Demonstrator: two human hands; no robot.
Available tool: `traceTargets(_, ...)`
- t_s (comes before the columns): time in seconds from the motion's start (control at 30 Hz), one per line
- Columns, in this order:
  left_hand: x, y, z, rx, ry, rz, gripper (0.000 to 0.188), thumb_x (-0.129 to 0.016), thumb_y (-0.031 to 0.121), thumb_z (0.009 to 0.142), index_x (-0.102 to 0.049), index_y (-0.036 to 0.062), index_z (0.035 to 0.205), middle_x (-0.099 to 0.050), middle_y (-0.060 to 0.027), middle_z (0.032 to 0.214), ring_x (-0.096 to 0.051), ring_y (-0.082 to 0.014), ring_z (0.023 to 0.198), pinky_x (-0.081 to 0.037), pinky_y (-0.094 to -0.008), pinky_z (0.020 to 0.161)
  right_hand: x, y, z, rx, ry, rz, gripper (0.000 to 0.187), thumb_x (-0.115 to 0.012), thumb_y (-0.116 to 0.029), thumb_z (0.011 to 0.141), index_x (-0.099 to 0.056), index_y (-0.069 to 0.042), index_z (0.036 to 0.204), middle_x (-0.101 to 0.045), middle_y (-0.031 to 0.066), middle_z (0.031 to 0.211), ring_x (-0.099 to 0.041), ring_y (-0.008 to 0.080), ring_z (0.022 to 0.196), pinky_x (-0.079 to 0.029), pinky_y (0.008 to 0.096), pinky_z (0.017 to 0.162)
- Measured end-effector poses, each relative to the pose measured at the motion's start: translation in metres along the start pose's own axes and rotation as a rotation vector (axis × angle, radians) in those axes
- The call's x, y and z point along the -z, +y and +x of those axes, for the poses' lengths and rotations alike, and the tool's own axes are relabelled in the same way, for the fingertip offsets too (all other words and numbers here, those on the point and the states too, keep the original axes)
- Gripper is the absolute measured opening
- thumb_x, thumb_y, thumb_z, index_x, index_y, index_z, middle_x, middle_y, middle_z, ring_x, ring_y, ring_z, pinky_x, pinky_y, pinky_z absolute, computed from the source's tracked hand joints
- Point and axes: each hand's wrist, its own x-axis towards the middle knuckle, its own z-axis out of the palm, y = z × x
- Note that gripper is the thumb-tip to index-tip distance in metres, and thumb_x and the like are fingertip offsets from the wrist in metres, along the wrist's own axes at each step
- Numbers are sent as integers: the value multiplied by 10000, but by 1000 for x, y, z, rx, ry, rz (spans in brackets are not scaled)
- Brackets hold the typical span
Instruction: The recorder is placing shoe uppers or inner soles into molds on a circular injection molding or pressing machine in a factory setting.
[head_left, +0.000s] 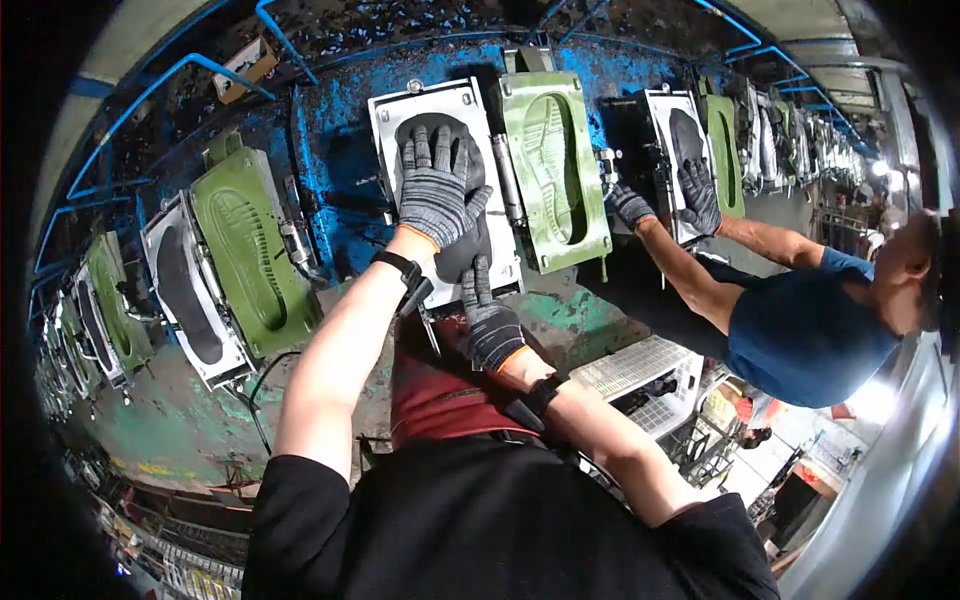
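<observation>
A dark grey shoe sole (468, 258) lies in a white mould half (483, 120) in front of me. My left hand (437, 196), in a grey striped glove, is spread flat on the sole's upper part. At the lower, heel end, my right hand (490, 322) in a matching glove has its fingers stretched out, with the tips on or close to the sole's end. Beside the white half, to its right, the green mould half (552, 160) stands opened, showing a sole-shaped hollow with a ribbed tread pattern.
A co-worker (810, 330) at the right presses gloved hands (698, 196) on another sole. Similar moulds continue along the line both ways, including a green mould half (243, 245) at left. Blue rails (190, 65) run behind. A white plastic crate (640, 375) sits at lower right.
</observation>
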Motion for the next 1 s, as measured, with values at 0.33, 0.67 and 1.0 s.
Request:
traceTargets(0.33,-2,1,21,27,82,-49,912,-667,573,830,-459,3,1511,-394,-258,1565,-292,-494,1470,-183,-622,1243,18,19,0,119,-70,8,1135,-817,-381,755,-216,65,1609,-47,338,1693,-719,392,828,-581,435,682)
traceTargets(0.67,7,54,17,70,-200,296,1008,-515,692,916,-317,-16,1607,-240,-258,1679,-173,-568,1513,-51,-681,1239,16,35,-7,148,-55,175,1144,-822,-328,719,-221,13,1631,-62,285,1717,-694,356,698,-557,463,626)
traceTargets(1.0,-30,54,29,182,153,106,815,-611,536,917,-452,63,1562,-423,-173,1610,-278,-479,1506,-134,-584,1267,9,59,-12,192,24,157,1008,-792,-270,751,-317,7,1596,-176,252,1709,-679,353,774,-551,483,676)
